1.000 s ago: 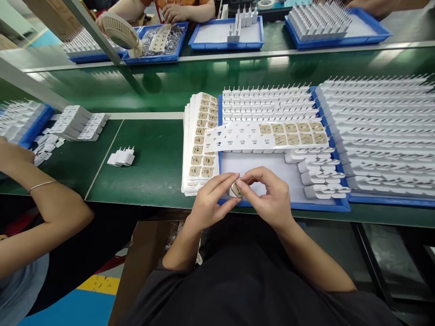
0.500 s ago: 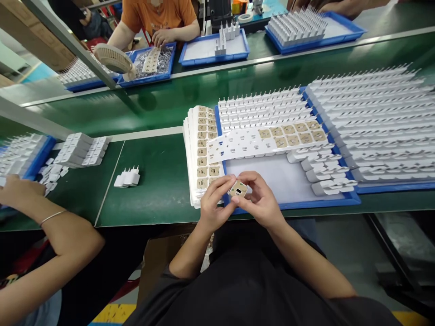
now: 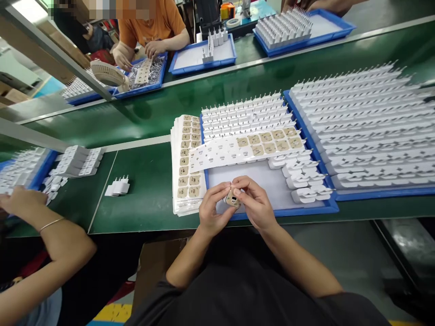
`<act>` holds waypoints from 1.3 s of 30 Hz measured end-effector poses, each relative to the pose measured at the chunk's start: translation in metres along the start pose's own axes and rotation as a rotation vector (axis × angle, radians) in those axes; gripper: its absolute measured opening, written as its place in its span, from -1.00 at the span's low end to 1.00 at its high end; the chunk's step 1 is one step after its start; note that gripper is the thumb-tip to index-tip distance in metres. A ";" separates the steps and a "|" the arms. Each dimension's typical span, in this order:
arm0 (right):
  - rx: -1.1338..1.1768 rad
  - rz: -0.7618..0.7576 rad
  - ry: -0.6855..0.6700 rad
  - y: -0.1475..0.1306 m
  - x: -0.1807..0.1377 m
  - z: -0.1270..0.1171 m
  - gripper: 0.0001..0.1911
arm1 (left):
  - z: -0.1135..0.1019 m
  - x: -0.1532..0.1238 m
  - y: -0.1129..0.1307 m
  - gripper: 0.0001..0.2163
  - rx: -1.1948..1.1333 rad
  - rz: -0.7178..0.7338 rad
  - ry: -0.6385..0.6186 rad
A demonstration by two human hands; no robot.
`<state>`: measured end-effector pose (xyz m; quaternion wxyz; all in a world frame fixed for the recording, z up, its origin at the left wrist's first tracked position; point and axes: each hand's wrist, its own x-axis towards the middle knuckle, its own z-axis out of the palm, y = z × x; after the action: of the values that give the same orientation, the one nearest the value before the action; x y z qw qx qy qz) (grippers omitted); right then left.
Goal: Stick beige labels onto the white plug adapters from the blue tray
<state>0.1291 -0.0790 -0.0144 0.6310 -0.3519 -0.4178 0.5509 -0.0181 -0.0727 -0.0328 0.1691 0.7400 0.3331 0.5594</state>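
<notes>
My left hand [image 3: 213, 209] and my right hand [image 3: 255, 202] both pinch one small white charger plug [image 3: 233, 198], its tan-labelled face turned up, over the near edge of a blue tray [image 3: 288, 211]. Rows of white charger plugs [image 3: 244, 115] fill the tray's far half. Across them lies a white label sheet [image 3: 238, 148] with tan labels on its right part. A stack of label sheets [image 3: 185, 165] lies just left of the tray.
A second blue tray [image 3: 374, 195] of chargers sits at the right. Three loose chargers [image 3: 117, 187] lie on the green bench. A co-worker's arm [image 3: 50, 235] reaches to chargers at the left. Across the conveyor, a person in orange [image 3: 149, 27] works at blue trays.
The view has tilted and shifted, so the trays sit lower and further left. My hands stay pinched on the charger, which has turned slightly between my fingertips.
</notes>
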 end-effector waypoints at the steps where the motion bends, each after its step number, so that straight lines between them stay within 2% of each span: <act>1: -0.004 0.013 -0.031 -0.004 0.001 -0.008 -0.93 | 0.004 0.001 0.003 -0.48 0.009 -0.007 -0.001; 5: -0.185 -0.028 -0.144 -0.032 0.006 -0.034 -0.89 | 0.017 0.011 0.020 -0.46 0.041 0.049 -0.038; 7: -0.350 -0.136 -0.181 -0.050 0.007 -0.045 -0.92 | 0.022 0.016 0.030 -0.47 0.086 0.101 -0.064; 10: -0.594 -0.386 -0.223 -0.067 0.008 -0.062 -0.84 | 0.030 0.019 0.046 -0.47 0.152 0.123 -0.086; 14: -0.792 -0.682 -0.209 -0.068 0.001 -0.083 -0.77 | 0.044 0.016 0.066 -0.49 0.185 0.022 -0.092; 17: -0.806 -0.757 -0.230 -0.067 -0.007 -0.092 -0.75 | 0.051 0.010 0.076 -0.54 0.173 -0.035 -0.085; 19: -0.747 -0.675 -0.245 -0.068 -0.012 -0.092 -0.74 | 0.052 0.006 0.079 -0.55 0.159 -0.019 -0.070; 24: -0.421 -0.200 -0.326 -0.073 -0.020 -0.078 -0.84 | 0.044 -0.001 0.079 -0.51 0.163 0.079 -0.020; 27: -0.177 -0.004 -0.358 -0.067 -0.024 -0.064 -0.90 | 0.037 -0.004 0.074 -0.52 0.193 0.155 0.004; 31: 0.020 0.085 -0.248 -0.050 -0.028 -0.044 -0.92 | 0.026 -0.004 0.065 -0.54 0.207 0.221 0.007; 35: 0.021 0.116 -0.128 -0.038 -0.027 -0.028 -0.88 | 0.017 -0.003 0.058 -0.53 0.206 0.212 0.006; 39: 0.030 0.186 -0.114 -0.034 -0.021 -0.016 -0.91 | 0.008 -0.008 0.048 -0.52 0.195 0.191 0.031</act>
<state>0.1568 -0.1043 0.0068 0.5577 -0.3476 -0.4104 0.6323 0.0026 -0.1118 -0.0106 0.0375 0.7726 0.3165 0.5492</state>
